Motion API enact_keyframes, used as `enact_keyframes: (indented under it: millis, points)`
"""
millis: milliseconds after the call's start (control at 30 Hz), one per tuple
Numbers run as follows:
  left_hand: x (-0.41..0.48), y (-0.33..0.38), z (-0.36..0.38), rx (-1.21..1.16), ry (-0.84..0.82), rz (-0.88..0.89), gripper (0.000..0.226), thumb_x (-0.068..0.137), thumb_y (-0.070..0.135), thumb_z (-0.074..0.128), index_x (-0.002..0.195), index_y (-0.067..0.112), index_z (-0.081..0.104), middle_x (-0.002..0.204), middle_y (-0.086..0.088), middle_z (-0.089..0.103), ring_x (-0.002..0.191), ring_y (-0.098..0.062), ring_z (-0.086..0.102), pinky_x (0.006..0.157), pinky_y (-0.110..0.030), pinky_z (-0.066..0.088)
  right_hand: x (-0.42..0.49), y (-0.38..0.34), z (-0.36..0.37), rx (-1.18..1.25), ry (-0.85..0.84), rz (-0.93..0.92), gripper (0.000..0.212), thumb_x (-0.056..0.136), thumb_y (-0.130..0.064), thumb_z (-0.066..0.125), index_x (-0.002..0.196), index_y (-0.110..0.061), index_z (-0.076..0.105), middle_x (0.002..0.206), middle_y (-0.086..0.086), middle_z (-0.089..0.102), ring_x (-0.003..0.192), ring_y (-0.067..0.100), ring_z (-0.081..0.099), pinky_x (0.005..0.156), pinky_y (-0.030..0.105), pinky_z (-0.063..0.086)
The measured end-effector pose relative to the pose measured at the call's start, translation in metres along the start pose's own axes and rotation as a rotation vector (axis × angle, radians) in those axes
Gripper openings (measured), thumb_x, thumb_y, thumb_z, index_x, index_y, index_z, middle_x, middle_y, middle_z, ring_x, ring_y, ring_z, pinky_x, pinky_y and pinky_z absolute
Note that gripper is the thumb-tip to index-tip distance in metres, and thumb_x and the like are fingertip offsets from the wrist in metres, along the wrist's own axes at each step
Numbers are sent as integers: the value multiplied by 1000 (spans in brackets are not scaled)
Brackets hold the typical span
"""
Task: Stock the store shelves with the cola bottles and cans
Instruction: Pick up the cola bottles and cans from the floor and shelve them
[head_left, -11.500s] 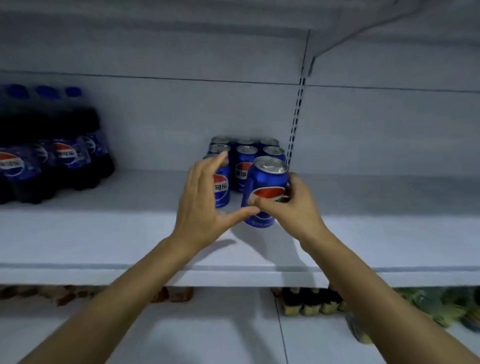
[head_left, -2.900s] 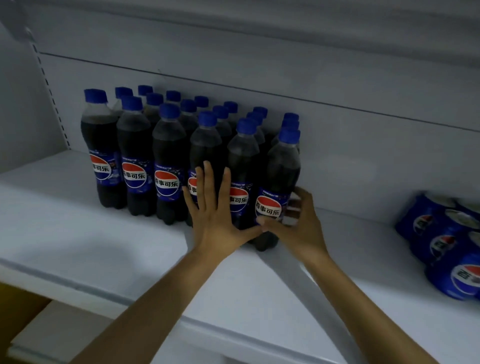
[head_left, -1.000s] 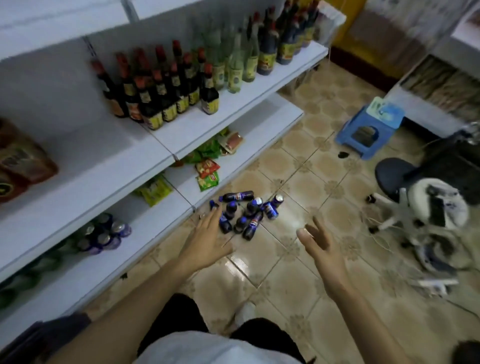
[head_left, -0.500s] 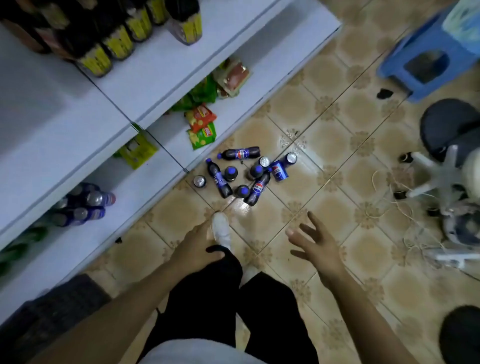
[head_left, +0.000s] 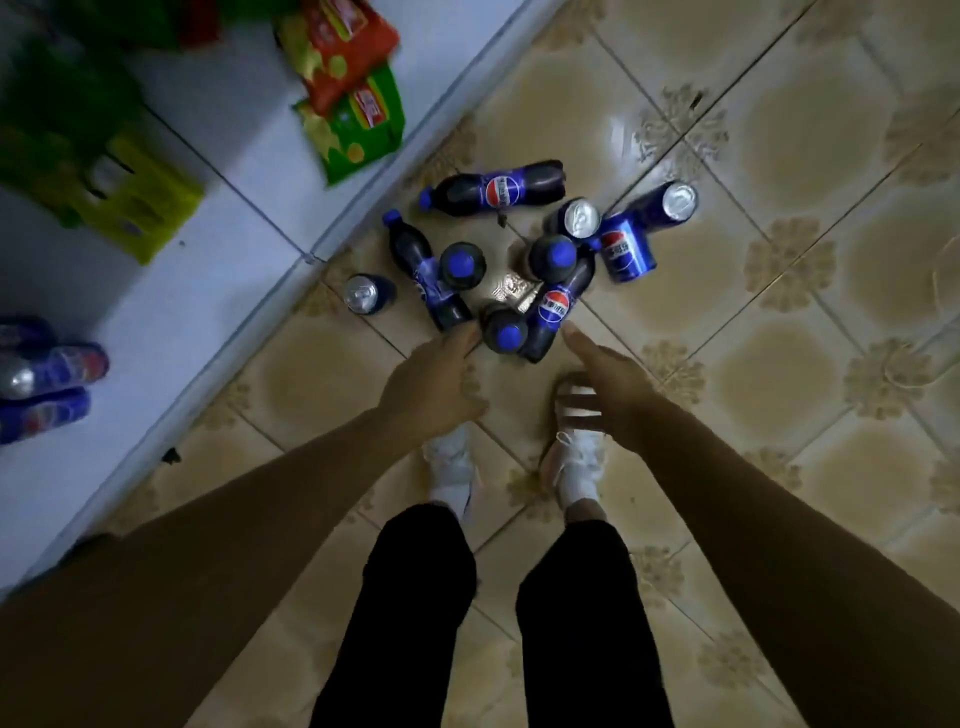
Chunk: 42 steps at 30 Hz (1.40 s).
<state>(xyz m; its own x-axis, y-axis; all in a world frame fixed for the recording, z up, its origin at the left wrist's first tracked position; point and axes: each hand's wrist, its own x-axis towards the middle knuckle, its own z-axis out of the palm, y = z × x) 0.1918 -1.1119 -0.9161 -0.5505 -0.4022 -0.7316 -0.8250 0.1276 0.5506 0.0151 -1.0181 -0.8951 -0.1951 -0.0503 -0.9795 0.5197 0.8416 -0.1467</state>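
Closest to the camera are the person's black trousers and white shoes, planted on the tiled floor just short of the stock, which suggests a stoop to gather it. Both bare arms stretch down past the knees. The left hand and the right hand are empty, their fingers loose and spread. They flank the nearest upright cola bottle without touching it, probably because it is the easiest one to lift first. A second bottle lies against it, label up, and a third bottle lies to the left near the left fingertips. Beyond them two more capped bottles stand upright, with one can on end beside the shelf edge. Further out are a can on its side, two cans showing their silver tops, and a last bottle lying flat. They look loosely dumped together rather than arranged, so the lying ones may roll if nudged. Farthest left, the white bottom shelf holds snack packets and some blue cans, blurred.
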Motion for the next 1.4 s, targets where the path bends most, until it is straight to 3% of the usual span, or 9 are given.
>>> enact_keyframes:
  millis: [267,433,533,633,800,1000,1167,1300,1400]
  points:
    - [130,-55,72,-30,62,126,99,61,24,87,145,14,34,143,-8,45,130,-25,44,104,-40,39,151,4,53,338,-183,278,52,90,-51,55,126,-14,54,127,12,57,110,33,57,61,42,48]
    - [148,-66,79,39,126,209,79,61,28,83,132,21,49,124,1,61,110,-20,59,90,-37,49,183,0,69,407,-177,324,34,89,-44,62,102,-13,59,94,9,68,81,24,64,74,37,54]
    - [127,-56,65,-3,163,184,76,60,36,84,128,24,53,118,6,64,103,-10,60,85,-24,47,169,-2,71,431,-212,337,30,89,-39,63,97,-10,60,79,9,66,68,22,64,63,31,54]
    - [79,-29,42,-10,183,256,75,61,31,85,128,18,56,119,5,65,105,-12,62,86,-18,46,130,-4,62,469,-254,364,33,87,-38,66,104,-10,61,80,12,67,68,25,65,58,31,55]
    - [-35,47,-8,22,225,378,78,60,25,88,130,9,56,128,-6,61,112,-24,61,90,-40,53,16,-26,44,503,-271,275,30,93,-33,59,80,-6,57,57,12,64,45,24,63,40,27,51]
    - [-160,139,-87,-7,300,404,89,62,52,78,140,41,35,139,22,44,122,-1,47,97,-24,46,-166,-69,18,527,-328,237,27,95,-31,53,86,-6,58,72,12,60,65,26,57,67,37,48]
    - [-257,211,-140,-177,533,397,92,55,77,69,135,57,29,135,40,39,125,10,42,101,-9,35,-323,-104,10,506,-399,35,35,101,-31,37,89,-7,58,66,10,67,69,25,57,49,27,52]
    - [-335,259,-174,-206,824,458,73,65,78,61,124,36,50,121,31,49,110,9,49,94,-3,34,-423,-122,15,227,-430,-228,29,100,-25,41,79,-11,54,44,-2,62,41,11,60,41,19,48]
    - [-394,275,-201,-213,964,485,73,61,65,75,122,33,53,118,28,55,109,10,53,93,-8,39,-481,-123,30,214,-566,-180,36,99,-38,42,88,-8,61,64,7,69,56,21,67,47,27,53]
